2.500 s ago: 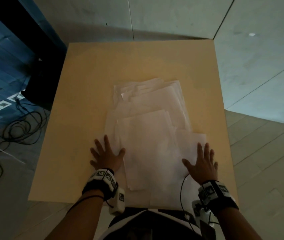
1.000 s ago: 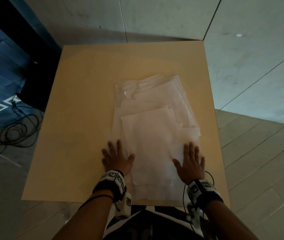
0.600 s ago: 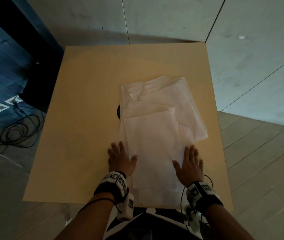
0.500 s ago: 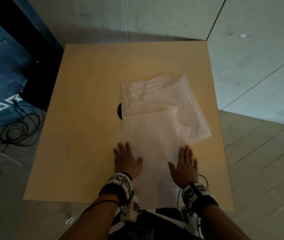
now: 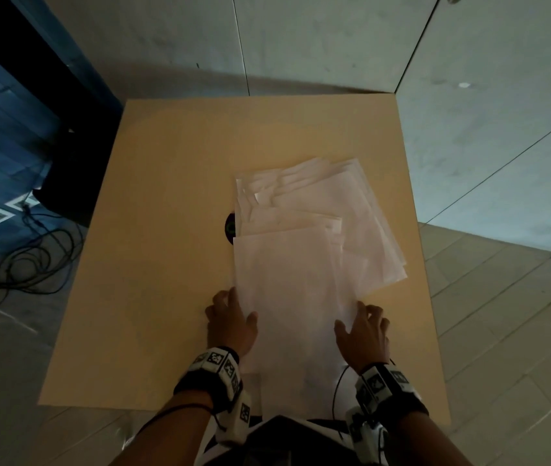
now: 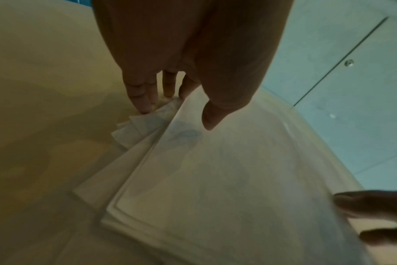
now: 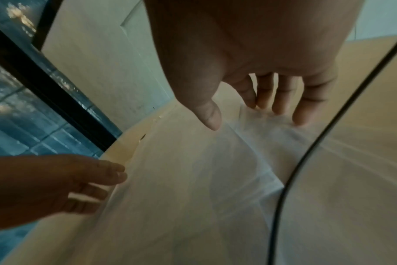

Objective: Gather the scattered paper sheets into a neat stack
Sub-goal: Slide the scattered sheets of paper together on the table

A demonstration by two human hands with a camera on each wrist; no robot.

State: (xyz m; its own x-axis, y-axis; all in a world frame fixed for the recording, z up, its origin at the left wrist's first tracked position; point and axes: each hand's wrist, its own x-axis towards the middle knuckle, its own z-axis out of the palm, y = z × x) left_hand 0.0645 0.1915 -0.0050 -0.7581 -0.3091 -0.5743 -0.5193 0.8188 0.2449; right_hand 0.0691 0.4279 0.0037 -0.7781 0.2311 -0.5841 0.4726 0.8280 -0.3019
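On tan table [image 5: 173, 196], thin white paper sheets [image 5: 301, 280], fanned rectangles

Our left hand [image 5: 232, 322] and right hand [image 5: 363, 334] now sit closer together, fingers curling at the side edges of the sheets [image 5: 301, 264] instead of lying flat. The pile is narrower, and a dark round hole [image 5: 230, 227] now shows beside it.
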